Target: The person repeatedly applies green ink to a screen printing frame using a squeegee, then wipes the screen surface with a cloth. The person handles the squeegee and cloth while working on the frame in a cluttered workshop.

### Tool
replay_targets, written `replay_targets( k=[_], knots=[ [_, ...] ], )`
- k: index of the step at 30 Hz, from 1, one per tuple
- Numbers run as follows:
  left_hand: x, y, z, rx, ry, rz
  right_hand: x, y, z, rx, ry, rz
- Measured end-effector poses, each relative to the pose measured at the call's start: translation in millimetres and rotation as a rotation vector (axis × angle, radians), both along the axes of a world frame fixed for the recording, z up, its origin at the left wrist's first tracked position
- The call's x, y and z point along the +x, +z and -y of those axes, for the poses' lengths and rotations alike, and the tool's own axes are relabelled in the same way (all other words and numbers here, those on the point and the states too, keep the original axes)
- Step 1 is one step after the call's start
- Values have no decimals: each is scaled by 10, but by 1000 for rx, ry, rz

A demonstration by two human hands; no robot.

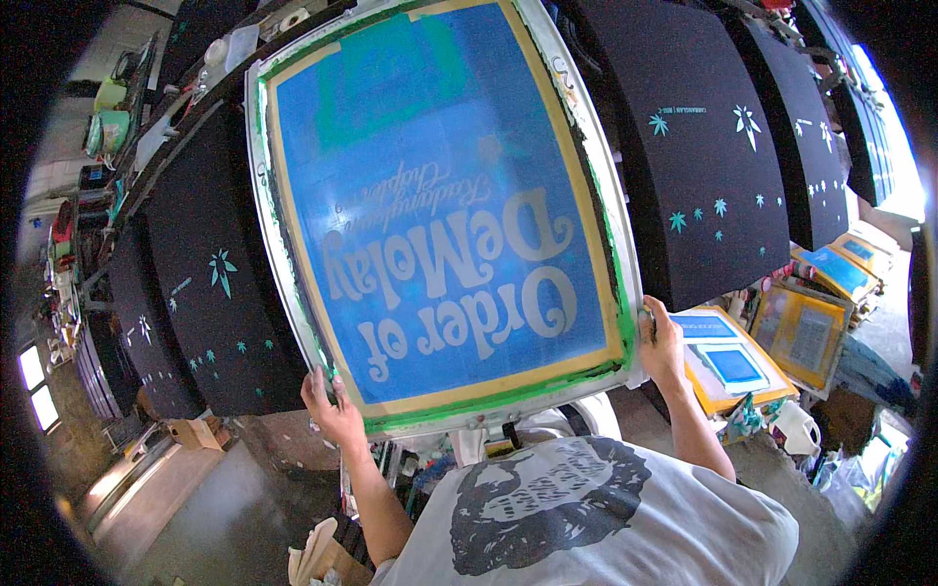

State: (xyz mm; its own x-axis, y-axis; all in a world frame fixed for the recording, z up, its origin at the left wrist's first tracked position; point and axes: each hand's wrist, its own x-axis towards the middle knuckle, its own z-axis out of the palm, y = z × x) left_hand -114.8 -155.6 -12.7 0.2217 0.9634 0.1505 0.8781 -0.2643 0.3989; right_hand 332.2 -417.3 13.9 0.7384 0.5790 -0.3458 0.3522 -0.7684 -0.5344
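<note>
I hold a large screen-printing frame (435, 166), its blue mesh bordered with yellow tape and green smears and bearing pale upside-down lettering with a greener patch near the top. My left hand (332, 405) is closed on the lower left edge of the frame. My right hand (660, 342) grips the right edge near the lower corner, thumb and fingers around the pale rail. Below the frame is my light grey T-shirt (606, 532) with a dark printed graphic.
Platens with dark fabric bearing small leaf prints line both sides, left (210, 322) and right (703, 176). Several other screens (738, 381) lean at the lower right beside a white jug (793, 428). A cardboard box (191, 435) sits at left. Green containers (107, 132) stand at upper left.
</note>
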Motion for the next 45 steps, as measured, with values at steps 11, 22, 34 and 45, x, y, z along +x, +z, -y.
replay_targets(
  k=[11,22,34,45],
  knots=[
    [56,72,-18,-33,8,-17,35,76,-67,-26,-31,-10],
    [174,-49,6,-55,103,2,79,-143,-71,-9,16,59],
    [468,-54,-56,-82,224,-23,116,-211,2,-1,111,62],
    [1818,122,-611,-87,-204,29,127,-290,52,28,116,64]
  ],
)
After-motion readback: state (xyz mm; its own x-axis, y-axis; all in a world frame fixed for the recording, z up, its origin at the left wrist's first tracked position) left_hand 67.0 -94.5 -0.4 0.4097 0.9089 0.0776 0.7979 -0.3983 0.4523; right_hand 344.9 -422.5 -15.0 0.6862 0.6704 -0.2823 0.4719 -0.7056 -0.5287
